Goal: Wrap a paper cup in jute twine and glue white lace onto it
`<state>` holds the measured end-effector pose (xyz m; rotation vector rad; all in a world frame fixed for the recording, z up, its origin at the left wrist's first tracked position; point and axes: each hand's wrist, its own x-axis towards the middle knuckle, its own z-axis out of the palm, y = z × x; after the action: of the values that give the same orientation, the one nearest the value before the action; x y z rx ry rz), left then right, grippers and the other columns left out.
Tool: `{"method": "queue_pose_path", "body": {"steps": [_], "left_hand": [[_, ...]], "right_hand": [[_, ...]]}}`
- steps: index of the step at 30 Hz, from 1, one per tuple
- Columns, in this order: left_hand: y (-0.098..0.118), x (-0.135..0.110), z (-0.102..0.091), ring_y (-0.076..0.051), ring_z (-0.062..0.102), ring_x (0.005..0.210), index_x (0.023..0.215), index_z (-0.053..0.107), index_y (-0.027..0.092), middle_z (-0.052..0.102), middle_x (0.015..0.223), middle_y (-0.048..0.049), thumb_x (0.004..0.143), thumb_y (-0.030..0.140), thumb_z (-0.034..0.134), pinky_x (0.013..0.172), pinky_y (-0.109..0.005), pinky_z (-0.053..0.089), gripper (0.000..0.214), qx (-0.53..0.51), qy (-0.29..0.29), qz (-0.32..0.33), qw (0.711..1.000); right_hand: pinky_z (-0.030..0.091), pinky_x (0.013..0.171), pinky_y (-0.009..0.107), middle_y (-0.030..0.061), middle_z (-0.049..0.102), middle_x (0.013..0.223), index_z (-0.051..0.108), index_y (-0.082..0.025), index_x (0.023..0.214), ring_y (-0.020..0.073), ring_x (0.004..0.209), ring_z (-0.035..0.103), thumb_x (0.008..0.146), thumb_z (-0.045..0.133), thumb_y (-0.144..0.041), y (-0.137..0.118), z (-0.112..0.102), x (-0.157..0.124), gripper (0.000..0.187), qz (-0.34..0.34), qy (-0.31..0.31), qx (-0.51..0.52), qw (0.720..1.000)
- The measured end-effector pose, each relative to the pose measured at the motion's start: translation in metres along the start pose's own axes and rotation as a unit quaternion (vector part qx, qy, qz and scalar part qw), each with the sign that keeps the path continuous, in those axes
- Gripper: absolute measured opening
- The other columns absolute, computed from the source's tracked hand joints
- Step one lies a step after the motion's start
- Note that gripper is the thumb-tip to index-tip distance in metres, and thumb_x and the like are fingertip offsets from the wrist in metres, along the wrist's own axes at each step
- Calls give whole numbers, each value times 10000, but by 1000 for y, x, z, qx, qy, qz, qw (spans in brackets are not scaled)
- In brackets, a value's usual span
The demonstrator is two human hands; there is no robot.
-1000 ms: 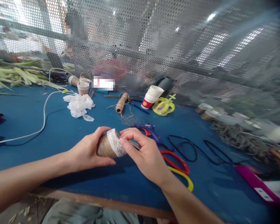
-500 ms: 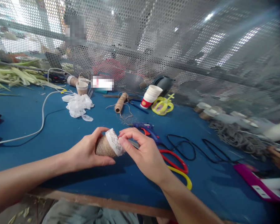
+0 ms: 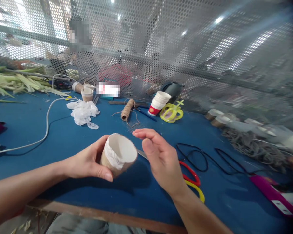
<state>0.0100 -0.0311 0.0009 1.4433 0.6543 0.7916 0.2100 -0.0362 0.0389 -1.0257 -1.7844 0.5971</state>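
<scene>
My left hand (image 3: 89,162) grips a twine-wrapped paper cup (image 3: 118,155) with a white lace band near its rim. The cup is tilted so that its open white mouth faces up and to the right, above the blue table (image 3: 63,136). My right hand (image 3: 161,159) hovers just right of the cup, fingers stretched out and apart, holding nothing. Beneath the right hand lie red and yellow scissors (image 3: 194,180). The glue gun seen before is hidden behind the right hand.
Farther back lie a pile of white lace (image 3: 83,112), a twine spool (image 3: 126,110), stacked paper cups (image 3: 159,102), yellow loops (image 3: 172,113) and a small wrapped cup (image 3: 87,94). A white cable (image 3: 47,123) runs left. Black cord (image 3: 210,157) lies right. A perforated screen (image 3: 185,48) backs the table.
My right hand has let go of the lace band and opened. My left hand has tipped the cup so that its open mouth now shows.
</scene>
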Motion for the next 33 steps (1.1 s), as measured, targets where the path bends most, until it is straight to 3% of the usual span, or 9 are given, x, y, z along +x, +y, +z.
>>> {"method": "queue_pose_path", "body": {"steps": [5,10,17,23,25,27,29,30,33], "left_hand": [[3,-3,-2,-262,584,1019,1224,432,199,592,1153,-121,514,535,769,846,-369,475,854,-20,-55,-31,998],[8,-5,-6,-291,593,1012,1202,496,221,630,1111,-110,458,568,775,843,-403,480,867,-16,-99,-54,993],[18,-3,-16,-281,625,938,1279,458,200,648,1090,-130,465,567,772,804,-379,495,947,-29,-130,-61,989],[17,-3,-20,-264,640,860,1255,476,202,670,1007,-111,441,578,776,743,-363,514,946,-19,-107,-64,992],[15,-2,-21,-266,628,891,1249,471,193,658,1028,-104,463,577,767,747,-359,515,924,25,-78,-52,995],[12,0,-21,-261,602,947,1228,472,183,636,1066,-94,521,522,763,796,-362,502,836,117,-20,-13,993],[10,2,-20,-256,572,983,1190,478,175,611,1090,-90,575,451,753,851,-380,475,728,241,47,30,969],[9,3,-20,-256,562,989,1173,477,172,600,1094,-93,594,428,744,868,-391,462,687,298,73,49,951],[7,5,-16,-257,549,991,1162,450,175,568,1094,-105,643,409,711,866,-409,454,627,403,105,83,905]], "right_hand": [[465,854,317,67,659,1012,622,-201,970,170,949,602,914,402,-418,5,1,5,314,116,-99,83,985],[489,789,306,72,674,997,635,-181,981,163,876,629,895,397,-480,14,6,6,391,207,-208,219,931],[491,705,273,28,676,853,634,-184,1023,128,733,626,830,473,-219,18,2,8,254,255,-272,275,886],[515,720,297,31,660,951,559,-220,1107,159,851,630,715,622,-157,15,-4,8,402,204,-308,236,899],[496,816,343,67,642,1056,561,-201,1087,185,970,606,733,627,-187,16,-5,11,361,191,-257,170,932],[464,877,369,82,630,1092,577,-186,1025,198,1034,578,770,606,-245,17,-5,14,263,176,-153,97,968],[469,850,355,75,649,1028,601,-185,928,196,992,588,814,562,-315,16,-6,15,177,154,-74,47,984],[475,824,341,67,659,977,611,-185,879,191,944,598,832,537,-341,15,-6,15,179,139,-66,33,987],[481,756,314,56,660,884,627,-175,839,176,833,601,842,519,-360,10,-3,12,214,107,-133,24,985]]}}
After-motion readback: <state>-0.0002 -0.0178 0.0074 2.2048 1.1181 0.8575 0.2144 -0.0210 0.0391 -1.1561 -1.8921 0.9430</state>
